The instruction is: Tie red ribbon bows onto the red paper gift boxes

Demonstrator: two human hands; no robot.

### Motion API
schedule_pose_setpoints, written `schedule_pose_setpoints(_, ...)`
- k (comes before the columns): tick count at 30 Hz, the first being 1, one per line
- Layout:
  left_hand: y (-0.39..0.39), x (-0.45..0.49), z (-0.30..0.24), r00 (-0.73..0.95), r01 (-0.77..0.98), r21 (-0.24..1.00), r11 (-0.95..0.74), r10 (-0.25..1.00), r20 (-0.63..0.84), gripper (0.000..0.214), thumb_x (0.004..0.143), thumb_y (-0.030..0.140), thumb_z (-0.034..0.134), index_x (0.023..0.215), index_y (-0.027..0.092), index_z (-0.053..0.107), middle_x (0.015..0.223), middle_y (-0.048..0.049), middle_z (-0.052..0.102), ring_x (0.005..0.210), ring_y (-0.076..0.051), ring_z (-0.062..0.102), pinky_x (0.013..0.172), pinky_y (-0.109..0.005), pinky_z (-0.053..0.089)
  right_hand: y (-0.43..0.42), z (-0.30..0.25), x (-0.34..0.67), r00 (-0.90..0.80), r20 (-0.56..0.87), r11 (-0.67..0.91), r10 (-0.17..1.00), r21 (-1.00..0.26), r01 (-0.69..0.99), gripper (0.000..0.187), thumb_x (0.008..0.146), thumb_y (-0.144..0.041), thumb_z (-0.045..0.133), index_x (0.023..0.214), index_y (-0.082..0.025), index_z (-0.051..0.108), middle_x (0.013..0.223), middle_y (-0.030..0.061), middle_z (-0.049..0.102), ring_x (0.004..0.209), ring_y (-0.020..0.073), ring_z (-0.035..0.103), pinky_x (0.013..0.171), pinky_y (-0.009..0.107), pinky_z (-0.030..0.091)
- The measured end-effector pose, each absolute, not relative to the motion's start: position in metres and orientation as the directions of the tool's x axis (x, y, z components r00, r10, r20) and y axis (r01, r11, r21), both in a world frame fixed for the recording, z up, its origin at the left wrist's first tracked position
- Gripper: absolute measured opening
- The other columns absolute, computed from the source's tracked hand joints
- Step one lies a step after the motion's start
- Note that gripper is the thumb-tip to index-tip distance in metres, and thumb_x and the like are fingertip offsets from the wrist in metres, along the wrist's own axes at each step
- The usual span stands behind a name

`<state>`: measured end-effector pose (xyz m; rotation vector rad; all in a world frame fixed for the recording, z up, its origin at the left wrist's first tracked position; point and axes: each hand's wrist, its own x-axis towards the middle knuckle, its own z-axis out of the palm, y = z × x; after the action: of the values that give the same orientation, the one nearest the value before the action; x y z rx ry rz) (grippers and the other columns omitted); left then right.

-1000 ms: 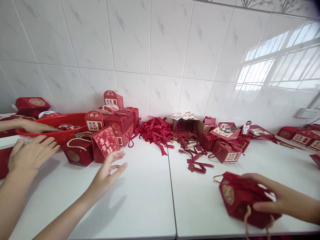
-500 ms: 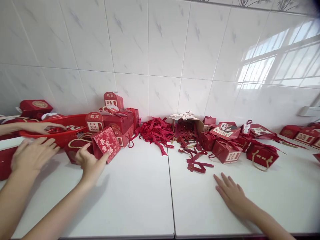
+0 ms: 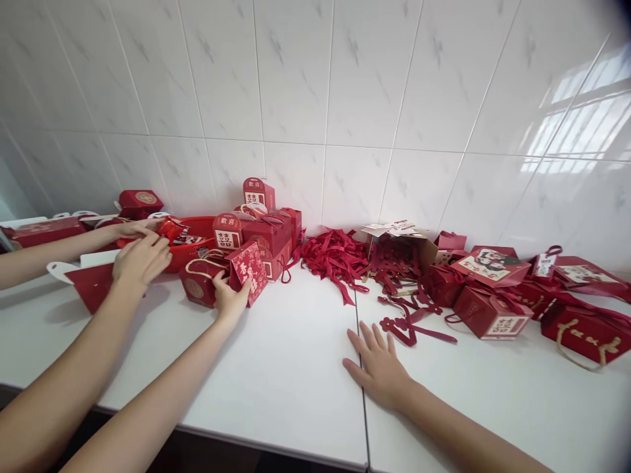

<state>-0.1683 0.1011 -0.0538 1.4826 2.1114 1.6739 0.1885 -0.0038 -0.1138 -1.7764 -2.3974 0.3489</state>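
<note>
While the right hand [image 3: 380, 372] lies spread on the white tabletop [image 3: 290, 381], I see the left hand [image 3: 231, 301] pinching a printed box [image 3: 253, 270], just beside the rope-handled box [image 3: 196, 288].

Probably a small packing workroom, could be a room in a home, can't tell for certain. Glossy white marbled tile wall [image 3: 290, 72], barred window reflection [image 3: 589, 125] on it at right. Long white surface [image 3: 296, 374] set against the wall, seam running to front edge. Workroom cues: many red gift boxes [image 3: 470, 309] along back edge, loose ribbon heap [image 3: 335, 256], open carton [image 3: 424, 255] mid back edge, red basin [image 3: 183, 259] left of them.
</note>
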Motion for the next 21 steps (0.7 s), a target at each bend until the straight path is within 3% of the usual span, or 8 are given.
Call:
schedule_pose_setpoints(3, 0.110, -0.142, -0.083, -0.486, 0.615, 0.780, -0.119, 0.722, 0.493, 0.034, 0.085, 0.031, 0.059, 0.114, 0.015, 0.055, 0.117, -0.0097, 0.056, 0.106, -0.025, 0.055, 0.091, -0.045, 0.046, 0.026, -0.112, 0.175, -0.264, 0.003, 0.254, 0.965, -0.279, 0.926, 0.071, 0.089, -0.062, 0.023, 0.147, -0.021, 0.023, 0.155, 0.0137, 0.010, 0.141, 0.0351, 0.005, 0.111, 0.053, 0.008)
schedule_pose_setpoints(8, 0.101, -0.115, -0.099, -0.188, 0.544, 0.760, -0.356, 0.831, 0.524, 0.039, 0.081, 0.040, 0.056, 0.112, 0.018, 0.054, 0.115, -0.0080, 0.058, 0.109, -0.026, 0.055, 0.094, -0.039, 0.044, 0.071, -0.113, 0.165, -0.189, 0.105, 0.213, 0.976, -0.320, 0.923, 0.068, 0.090, -0.054, 0.033, 0.143, -0.012, 0.031, 0.149, 0.0203, 0.027, 0.136, 0.0380, 0.021, 0.108, 0.054, 0.015)
schedule_pose_setpoints(11, 0.107, -0.094, -0.102, -0.091, 0.493, 0.767, -0.410, 0.852, 0.515, 0.047, 0.079, 0.042, 0.057, 0.119, 0.018, 0.048, 0.120, -0.0107, 0.056, 0.114, -0.026, 0.052, 0.099, -0.039, 0.041, 0.082, -0.116, 0.164, -0.198, 0.146, 0.237, 0.969, -0.332, 0.913, 0.065, 0.089, -0.051, 0.037, 0.142, -0.014, 0.032, 0.146, 0.0180, 0.033, 0.134, 0.0366, 0.024, 0.107, 0.054, 0.017)
schedule_pose_setpoints(16, 0.139, -0.062, -0.105, 0.045, 0.409, 0.809, -0.423, 0.895, 0.445, 0.052, 0.079, 0.041, 0.057, 0.123, 0.018, 0.046, 0.122, -0.0105, 0.059, 0.112, -0.025, 0.056, 0.095, -0.037, 0.044, 0.081, -0.120, 0.165, -0.220, 0.244, 0.302, 0.944, -0.376, 0.876, 0.044, 0.095, -0.032, 0.027, 0.132, -0.017, 0.046, 0.138, 0.0110, 0.044, 0.126, 0.0238, 0.040, 0.106, 0.040, 0.029)
schedule_pose_setpoints(21, 0.150, -0.054, -0.108, 0.095, 0.357, 0.852, -0.383, 0.922, 0.374, 0.049, 0.079, 0.048, 0.056, 0.115, 0.016, 0.053, 0.114, -0.0111, 0.065, 0.104, -0.028, 0.061, 0.090, -0.040, 0.047, 0.109, -0.099, 0.193, -0.126, 0.291, 0.241, 0.948, -0.402, 0.883, 0.045, 0.089, -0.010, 0.027, 0.127, -0.015, 0.051, 0.136, 0.0102, 0.048, 0.125, 0.0192, 0.043, 0.103, 0.033, 0.034)
